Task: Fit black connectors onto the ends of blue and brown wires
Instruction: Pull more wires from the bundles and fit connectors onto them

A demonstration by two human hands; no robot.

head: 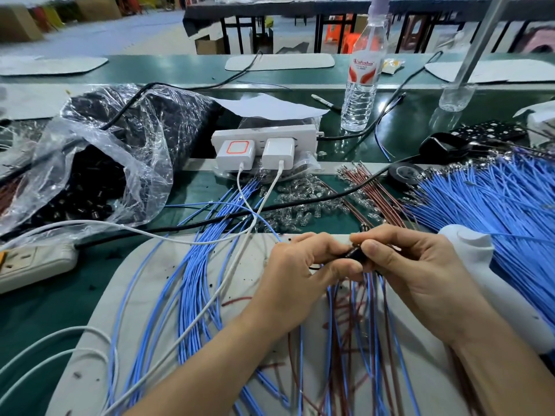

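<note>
My left hand (303, 265) and my right hand (411, 265) meet over the grey mat (144, 295), both pinching a small black connector (356, 253) between thumbs and fingers. Blue and brown wires (357, 322) hang down from under the hands across the mat. A loose bundle of blue wires (195, 283) lies to the left. A large pile of blue wires (495, 193) fans out at the right, with brown wires (378, 193) beside it. A clear plastic bag of black connectors (99, 163) sits at the left.
A white power strip with two chargers (264, 145) stands in the middle; white cables (240, 259) run across the mat. Another power strip (33, 262) lies at left. A water bottle (360, 82), black tape roll (404, 172) and white tool (477, 259) are nearby.
</note>
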